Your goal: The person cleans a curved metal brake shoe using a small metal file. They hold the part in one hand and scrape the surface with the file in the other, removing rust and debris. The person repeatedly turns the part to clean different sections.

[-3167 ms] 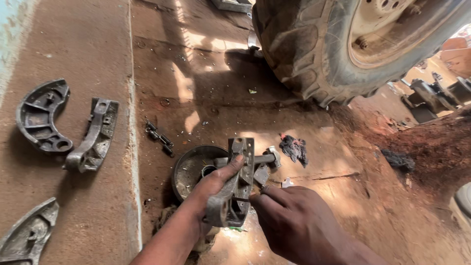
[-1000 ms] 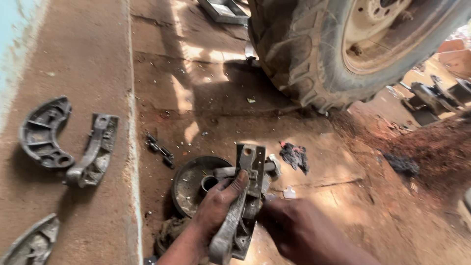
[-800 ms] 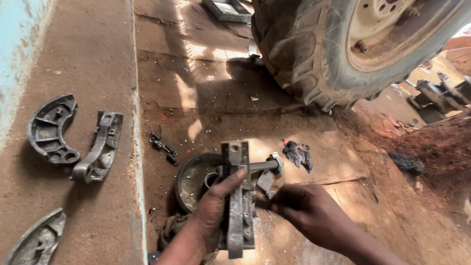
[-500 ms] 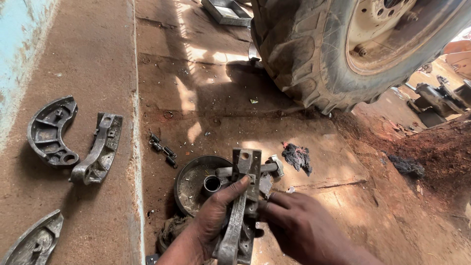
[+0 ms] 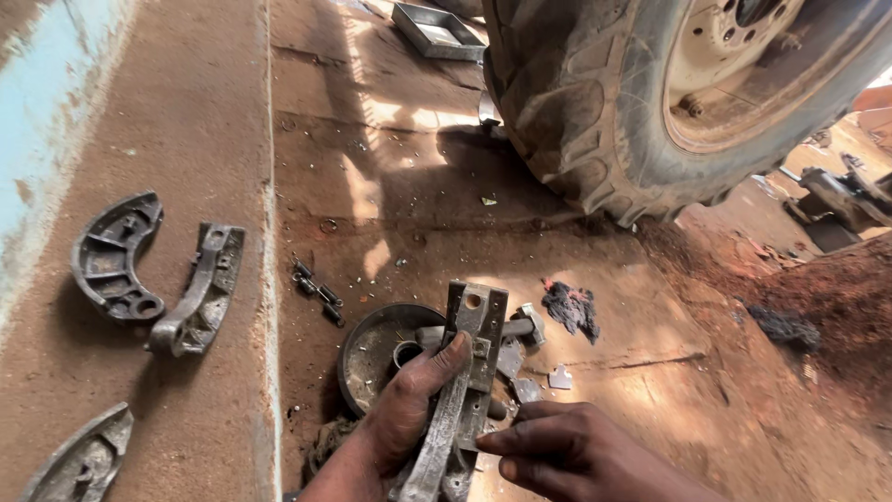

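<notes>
**Grey curved brake shoe held over a round drum plate on a dusty floor**

Left hand (image 5: 409, 409) closed around a grey, curved cast-metal brake shoe (image 5: 462, 390), thumb pressed across its web, fingers wrapped behind; shoe held nearly upright, its flat upper end with a round hole pointing away from the camera. Right hand (image 5: 567, 454) just beside the lower part of the shoe, fingers pressed together and extended toward it, fingertips (image 5: 497, 444) at or very near its edge; actual contact not discernible, nothing seen pinched.

Directly behind the shoe, a dark round metal drum plate (image 5: 376, 349) lying flat on the reddish-brown concrete floor (image 5: 390, 186), with a short central tube. Small flat grey metal pieces (image 5: 560, 377) scattered just right of the plate. A dark crumpled rag (image 5: 571, 309) farther right. A small dark linked metal part (image 5: 316, 290) left of the plate.

On the raised strip at left, well apart from the hands: two more grey curved brake shoes (image 5: 153, 274) side by side, and a third grey shoe (image 5: 79, 460) at the lower-left corner. Top right, a large lugged black tyre on a pale wheel rim (image 5: 595, 102). Behind it, a shallow rectangular metal tray (image 5: 437, 30).
</notes>
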